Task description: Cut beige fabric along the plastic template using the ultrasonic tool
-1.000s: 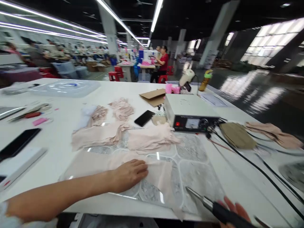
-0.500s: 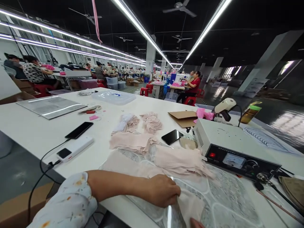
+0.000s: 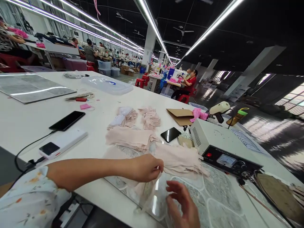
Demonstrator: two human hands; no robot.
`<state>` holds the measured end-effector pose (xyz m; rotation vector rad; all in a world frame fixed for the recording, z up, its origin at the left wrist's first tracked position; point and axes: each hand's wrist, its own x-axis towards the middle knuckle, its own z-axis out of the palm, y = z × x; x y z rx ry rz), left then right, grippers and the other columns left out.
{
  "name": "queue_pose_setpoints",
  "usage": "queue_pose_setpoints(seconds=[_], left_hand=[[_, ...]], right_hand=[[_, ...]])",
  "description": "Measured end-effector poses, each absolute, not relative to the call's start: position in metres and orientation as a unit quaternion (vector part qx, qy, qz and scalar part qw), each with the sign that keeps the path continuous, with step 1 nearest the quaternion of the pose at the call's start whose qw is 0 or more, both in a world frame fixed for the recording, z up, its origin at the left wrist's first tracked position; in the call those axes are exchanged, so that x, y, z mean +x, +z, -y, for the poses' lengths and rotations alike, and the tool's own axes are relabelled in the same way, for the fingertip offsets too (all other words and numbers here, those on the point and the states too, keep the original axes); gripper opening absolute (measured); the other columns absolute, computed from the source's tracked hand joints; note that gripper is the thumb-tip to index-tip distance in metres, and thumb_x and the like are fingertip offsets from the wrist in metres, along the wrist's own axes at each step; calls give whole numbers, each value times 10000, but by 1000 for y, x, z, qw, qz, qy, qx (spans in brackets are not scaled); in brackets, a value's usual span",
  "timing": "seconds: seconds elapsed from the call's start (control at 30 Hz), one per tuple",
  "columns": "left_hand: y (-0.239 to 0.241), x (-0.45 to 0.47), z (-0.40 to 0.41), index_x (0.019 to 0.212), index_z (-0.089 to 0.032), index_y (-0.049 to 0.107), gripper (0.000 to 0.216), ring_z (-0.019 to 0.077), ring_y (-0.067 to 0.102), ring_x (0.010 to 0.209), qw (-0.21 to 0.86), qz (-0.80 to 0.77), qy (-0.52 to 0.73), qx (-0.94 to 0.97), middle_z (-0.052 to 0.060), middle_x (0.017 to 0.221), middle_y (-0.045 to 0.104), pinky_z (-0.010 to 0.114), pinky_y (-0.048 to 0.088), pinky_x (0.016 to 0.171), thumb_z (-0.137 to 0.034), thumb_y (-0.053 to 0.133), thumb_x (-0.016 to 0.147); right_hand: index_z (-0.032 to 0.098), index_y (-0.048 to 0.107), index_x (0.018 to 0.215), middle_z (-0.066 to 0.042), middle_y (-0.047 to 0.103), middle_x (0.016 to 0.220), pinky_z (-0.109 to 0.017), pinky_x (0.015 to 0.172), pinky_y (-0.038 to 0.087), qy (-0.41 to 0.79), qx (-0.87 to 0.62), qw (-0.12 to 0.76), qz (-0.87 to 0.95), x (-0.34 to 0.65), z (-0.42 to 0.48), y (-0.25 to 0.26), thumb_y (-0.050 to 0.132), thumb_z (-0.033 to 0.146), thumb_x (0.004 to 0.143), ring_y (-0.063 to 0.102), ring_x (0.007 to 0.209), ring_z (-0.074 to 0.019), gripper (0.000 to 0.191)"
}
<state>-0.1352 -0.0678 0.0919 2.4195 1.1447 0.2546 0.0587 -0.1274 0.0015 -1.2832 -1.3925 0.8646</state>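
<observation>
My left hand (image 3: 148, 167) is closed in a pinch over the front of the patterned grey mat. A thin beige fabric piece (image 3: 145, 191) hangs from its fingertips, blurred by motion. My right hand (image 3: 182, 202) is beside it at the lower right, fingers apart and curved, holding nothing. Just beyond both hands lie a right-hand stack of beige fabric pieces (image 3: 179, 158) and a left-hand stack (image 3: 129, 138). Farther back are a bundle tied with a white strip (image 3: 122, 116) and a loose beige pile (image 3: 150, 118).
A metal-cased machine (image 3: 220, 142) with a dial stands at the right, its cable running forward. Two phones, one dark (image 3: 67, 121) and one near the stacks (image 3: 170, 134), lie on the table. A white power bank (image 3: 64, 144) is at left, beyond my forearm.
My left hand has moved left and slightly up with the fabric piece. My right hand has let go of it and come farther into view, opening. The camera view has shifted.
</observation>
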Motion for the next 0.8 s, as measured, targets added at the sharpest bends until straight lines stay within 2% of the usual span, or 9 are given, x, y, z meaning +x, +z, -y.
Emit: queue_pose_setpoints(seconds=[0.07,0.13,0.2,0.3,0.43,0.53,0.67,0.73,0.8], left_hand=[[92,-141,75,864,-163,619,126,185,665,704,215,-417,95,878,21,768,700,234,465,600,-76,529,862],[95,-147,81,808,-168,593,114,195,661,691,202,-421,99,879,30,779,697,244,450,585,-94,531,868],[100,-160,86,804,-174,579,113,197,648,670,180,-438,101,875,27,752,681,250,427,565,-104,524,873],[104,-189,95,806,-184,591,113,189,625,652,173,-476,115,855,6,692,641,251,393,552,-103,528,853],[91,-224,102,807,-201,632,130,160,614,646,234,-526,99,811,-7,712,633,225,389,546,-143,527,857],[69,-232,97,825,-192,648,137,188,634,703,218,-555,71,800,25,772,663,236,418,579,-149,523,859],[37,-231,82,802,-174,634,148,222,625,659,182,-573,62,796,47,708,643,272,426,568,-126,505,854],[25,-231,76,761,-172,607,151,218,613,619,163,-578,63,797,44,673,621,280,437,561,-106,500,844],[16,-234,72,752,-172,582,130,205,608,610,145,-578,69,800,44,702,619,286,460,579,-91,514,828]], right_hand=[[210,650,1074,-69,701,970,-321,752,525,347,-505,467,638,31,116,2,697,410,709,640,836,-211,419],[212,666,914,-30,671,795,-286,660,495,369,-490,423,667,17,106,1,649,395,760,589,704,-178,239],[210,666,812,-13,636,688,-260,576,454,393,-484,394,675,16,100,1,586,405,814,548,626,-161,212],[200,678,770,-16,625,637,-252,552,433,448,-469,346,678,30,101,5,537,483,849,543,593,-153,327],[184,652,678,-20,586,539,-258,501,438,533,-457,256,665,39,104,7,444,635,852,534,485,-143,527],[175,626,633,-40,604,549,-239,400,383,555,-472,188,659,31,89,3,441,623,832,530,437,-142,524],[198,566,546,-10,528,459,-239,409,329,478,-514,173,691,20,58,-2,416,470,833,455,402,-129,423],[219,519,499,4,485,440,-253,453,332,408,-532,185,718,22,49,-2,473,396,802,450,435,-138,354],[231,517,522,-1,504,488,-274,493,346,330,-548,205,740,28,45,1,553,356,760,474,490,-161,271]])
